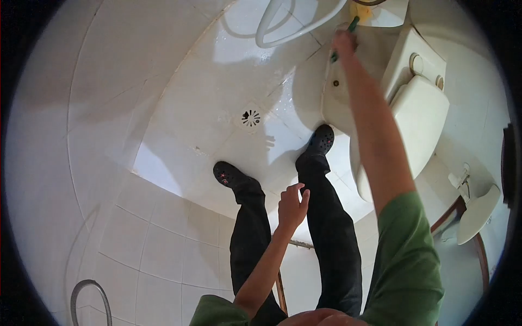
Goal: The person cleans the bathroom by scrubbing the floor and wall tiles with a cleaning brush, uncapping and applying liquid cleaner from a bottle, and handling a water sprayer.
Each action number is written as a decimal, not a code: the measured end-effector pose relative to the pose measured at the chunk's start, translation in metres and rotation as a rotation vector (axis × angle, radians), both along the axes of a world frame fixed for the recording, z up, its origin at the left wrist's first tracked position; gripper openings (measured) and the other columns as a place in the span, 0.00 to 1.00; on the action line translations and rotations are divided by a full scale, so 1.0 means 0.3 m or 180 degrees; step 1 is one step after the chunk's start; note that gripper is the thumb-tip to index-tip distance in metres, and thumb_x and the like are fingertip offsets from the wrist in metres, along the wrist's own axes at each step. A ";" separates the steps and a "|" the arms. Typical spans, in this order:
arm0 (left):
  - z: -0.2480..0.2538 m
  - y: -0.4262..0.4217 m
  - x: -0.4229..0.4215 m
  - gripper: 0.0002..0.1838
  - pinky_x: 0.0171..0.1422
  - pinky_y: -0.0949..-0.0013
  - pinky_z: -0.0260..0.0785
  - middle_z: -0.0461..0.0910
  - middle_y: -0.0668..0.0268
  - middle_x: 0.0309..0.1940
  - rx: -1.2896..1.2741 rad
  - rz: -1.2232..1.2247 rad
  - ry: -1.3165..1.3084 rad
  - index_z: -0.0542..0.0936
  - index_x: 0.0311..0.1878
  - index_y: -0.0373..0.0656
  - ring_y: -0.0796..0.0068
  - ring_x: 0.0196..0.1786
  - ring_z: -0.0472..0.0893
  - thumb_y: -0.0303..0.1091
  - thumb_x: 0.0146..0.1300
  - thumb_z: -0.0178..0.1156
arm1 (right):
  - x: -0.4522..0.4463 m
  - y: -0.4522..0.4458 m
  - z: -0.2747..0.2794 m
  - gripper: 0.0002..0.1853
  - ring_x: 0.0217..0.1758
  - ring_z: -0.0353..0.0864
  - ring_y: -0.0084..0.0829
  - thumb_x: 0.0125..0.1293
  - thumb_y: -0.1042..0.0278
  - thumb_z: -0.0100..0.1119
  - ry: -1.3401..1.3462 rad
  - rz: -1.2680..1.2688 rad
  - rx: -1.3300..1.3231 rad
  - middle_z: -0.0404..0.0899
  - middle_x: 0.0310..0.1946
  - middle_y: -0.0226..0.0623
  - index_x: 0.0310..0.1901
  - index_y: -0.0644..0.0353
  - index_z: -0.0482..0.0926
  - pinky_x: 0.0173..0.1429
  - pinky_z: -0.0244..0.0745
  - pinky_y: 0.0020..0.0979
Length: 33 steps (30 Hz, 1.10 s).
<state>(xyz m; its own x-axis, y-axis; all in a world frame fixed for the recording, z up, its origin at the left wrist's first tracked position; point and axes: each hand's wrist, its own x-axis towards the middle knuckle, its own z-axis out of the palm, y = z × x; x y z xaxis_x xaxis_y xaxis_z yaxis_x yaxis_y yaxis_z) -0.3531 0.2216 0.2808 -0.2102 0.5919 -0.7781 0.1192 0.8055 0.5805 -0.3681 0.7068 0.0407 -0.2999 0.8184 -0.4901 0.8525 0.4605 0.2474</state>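
Note:
My right hand (345, 42) is stretched far forward, its fingers wrapped round a green-handled brush (354, 23). The brush's far end is beside a yellowish patch at the edge of a white fixture (389, 15), and motion blur hides its exact shape. Just right of that forearm is a white toilet with its lid (421, 119) down. My left hand (292, 207) hovers in front of my legs, holding nothing, with thumb and fingers apart.
A floor drain (250, 118) lies in the wet tiled floor (217, 92). A thick white hose (263, 31) loops at the top. My feet wear black clogs (229, 174). A metal shower hose (89, 283) hangs lower left, and a white wall fitting (478, 214) is at right.

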 end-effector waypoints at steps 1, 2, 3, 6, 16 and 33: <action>0.006 -0.008 0.001 0.20 0.57 0.48 0.73 0.80 0.57 0.55 0.0028 0.0031 -0.0008 0.75 0.58 0.44 0.47 0.54 0.78 0.49 0.73 0.55 | 0.000 0.042 0.026 0.12 0.41 0.89 0.37 0.67 0.63 0.55 0.0076 0.0183 -0.0089 0.87 0.40 0.43 0.39 0.57 0.88 0.42 0.82 0.45; -0.006 -0.004 -0.007 0.20 0.57 0.48 0.73 0.80 0.57 0.55 -0.0018 0.0005 0.0067 0.75 0.58 0.44 0.47 0.54 0.78 0.49 0.73 0.55 | -0.033 0.037 0.019 0.12 0.39 0.89 0.37 0.65 0.64 0.56 0.0032 0.0681 -0.0118 0.87 0.40 0.43 0.38 0.57 0.88 0.40 0.82 0.44; -0.013 0.007 -0.008 0.20 0.57 0.48 0.73 0.80 0.57 0.55 -0.0048 -0.0021 0.0111 0.75 0.58 0.44 0.47 0.55 0.78 0.49 0.73 0.55 | -0.061 0.027 0.032 0.11 0.38 0.89 0.38 0.64 0.64 0.58 -0.0045 0.1179 -0.0132 0.87 0.39 0.42 0.37 0.58 0.88 0.38 0.82 0.43; 0.018 0.035 -0.006 0.20 0.57 0.48 0.73 0.80 0.57 0.56 -0.0154 -0.0080 0.0008 0.76 0.58 0.44 0.48 0.55 0.78 0.48 0.73 0.55 | -0.122 -0.466 -0.007 0.28 0.59 0.83 0.49 0.69 0.64 0.52 0.1068 -0.1479 -0.0505 0.82 0.55 0.54 0.68 0.70 0.68 0.62 0.76 0.48; 0.005 0.022 -0.015 0.19 0.57 0.48 0.73 0.80 0.57 0.54 -0.0021 -0.0063 0.0097 0.76 0.57 0.44 0.48 0.54 0.79 0.48 0.73 0.55 | -0.045 -0.340 -0.084 0.29 0.46 0.88 0.52 0.73 0.59 0.49 0.1186 -0.1795 -0.0427 0.83 0.50 0.57 0.67 0.75 0.64 0.45 0.84 0.49; 0.025 -0.014 -0.044 0.18 0.63 0.51 0.69 0.79 0.58 0.56 -0.0202 0.0060 0.0066 0.75 0.59 0.46 0.49 0.58 0.77 0.45 0.73 0.56 | 0.159 -1.070 0.178 0.26 0.45 0.85 0.61 0.79 0.50 0.38 0.0625 -0.2143 -0.0730 0.84 0.39 0.59 0.71 0.53 0.59 0.52 0.79 0.59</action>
<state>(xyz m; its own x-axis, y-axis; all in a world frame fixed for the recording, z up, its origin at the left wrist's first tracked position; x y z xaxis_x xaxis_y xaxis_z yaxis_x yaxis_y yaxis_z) -0.3663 0.2174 0.2881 -0.2374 0.5371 -0.8094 0.1151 0.8429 0.5256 -0.3204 0.3858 0.0940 0.1313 0.7398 -0.6599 0.9875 -0.1561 0.0215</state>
